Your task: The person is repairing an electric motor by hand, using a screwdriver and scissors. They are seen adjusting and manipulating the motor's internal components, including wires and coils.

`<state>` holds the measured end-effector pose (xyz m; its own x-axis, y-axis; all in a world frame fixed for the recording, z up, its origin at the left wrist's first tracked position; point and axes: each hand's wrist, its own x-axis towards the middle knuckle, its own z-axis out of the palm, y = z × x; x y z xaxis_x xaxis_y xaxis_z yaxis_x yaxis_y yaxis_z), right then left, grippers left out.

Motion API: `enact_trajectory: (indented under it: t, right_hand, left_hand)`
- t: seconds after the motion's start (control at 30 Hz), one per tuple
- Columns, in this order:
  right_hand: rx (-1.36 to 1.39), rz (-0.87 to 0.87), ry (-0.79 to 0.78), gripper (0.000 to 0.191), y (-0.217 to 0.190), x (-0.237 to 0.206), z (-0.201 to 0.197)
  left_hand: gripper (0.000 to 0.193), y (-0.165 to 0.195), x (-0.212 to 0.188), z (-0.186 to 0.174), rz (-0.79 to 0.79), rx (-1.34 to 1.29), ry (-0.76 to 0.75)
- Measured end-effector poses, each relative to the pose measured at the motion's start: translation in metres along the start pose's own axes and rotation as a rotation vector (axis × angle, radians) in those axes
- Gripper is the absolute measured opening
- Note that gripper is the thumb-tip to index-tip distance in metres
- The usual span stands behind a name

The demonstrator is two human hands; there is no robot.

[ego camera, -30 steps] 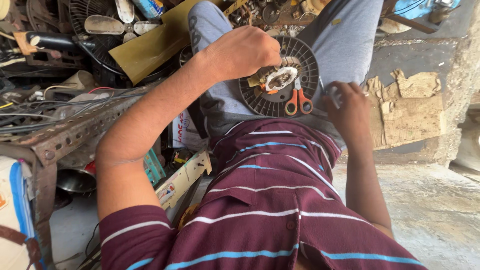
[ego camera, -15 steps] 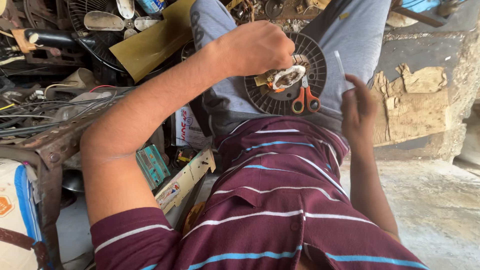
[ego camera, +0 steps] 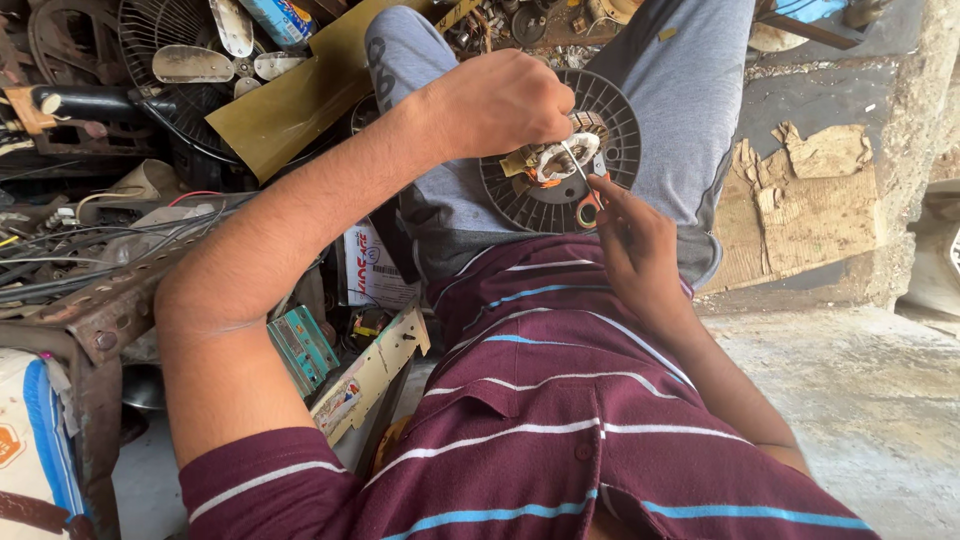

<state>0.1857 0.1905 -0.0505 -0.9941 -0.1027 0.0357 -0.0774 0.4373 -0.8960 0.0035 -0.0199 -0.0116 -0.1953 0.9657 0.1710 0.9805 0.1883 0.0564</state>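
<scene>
scissors point(ego camera: 588, 205) mostly hidden behind right hand point(ego camera: 635, 250)

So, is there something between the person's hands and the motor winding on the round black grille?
Nothing visible blocks them. The left hand rests over the motor winding on the round black grille. The right hand holds a thin white strand reaching the winding. The orange-handled scissors lie beside it, not between.

Fan motor point(ego camera: 560, 160) on lap betw. hands, scissors point(ego camera: 590, 200) on it, fan blades point(ego camera: 200, 60) far left.

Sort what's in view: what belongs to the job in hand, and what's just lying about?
In use: left hand, right hand, fan motor, thin wire, orange scissors.
Lying about: fan blades, brass sheet, cardboard, teal box.
</scene>
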Motion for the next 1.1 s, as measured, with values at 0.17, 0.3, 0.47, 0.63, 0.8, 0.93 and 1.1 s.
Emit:
enact_trajectory:
  t: [0.17, 0.3, 0.47, 0.63, 0.8, 0.93, 1.1]
  right_hand:
    - [0.083, 0.087, -0.005, 0.038, -0.005, -0.007, 0.001]
    - [0.082, 0.040, -0.023, 0.041, -0.005, -0.007, 0.001]
    - [0.077, 0.081, -0.019, 0.038, -0.006, 0.006, 0.006]
    - [0.403, -0.025, -0.052, 0.038, -0.014, 0.015, 0.013]
    - [-0.193, -0.228, -0.071, 0.023, -0.031, 0.016, 0.020]
    - [-0.112, -0.314, -0.158, 0.015, -0.025, 0.037, -0.013]
    - [0.196, 0.065, -0.137, 0.004, -0.028, 0.048, -0.034]
  left_hand:
    - [0.016, 0.001, 0.002, 0.005, -0.018, 0.007, -0.031]
    - [0.014, 0.003, 0.002, 0.005, 0.028, 0.067, -0.019]
    - [0.015, 0.004, 0.004, 0.004, 0.044, 0.111, -0.051]
    - [0.011, 0.002, 0.006, 0.004, 0.077, 0.123, -0.003]
    - [0.013, 0.008, 0.005, 0.009, 0.114, 0.156, -0.037]
    - [0.014, 0.009, 0.005, 0.012, 0.092, 0.150, -0.023]
    - [0.013, 0.006, 0.004, 0.014, 0.086, 0.123, 0.007]
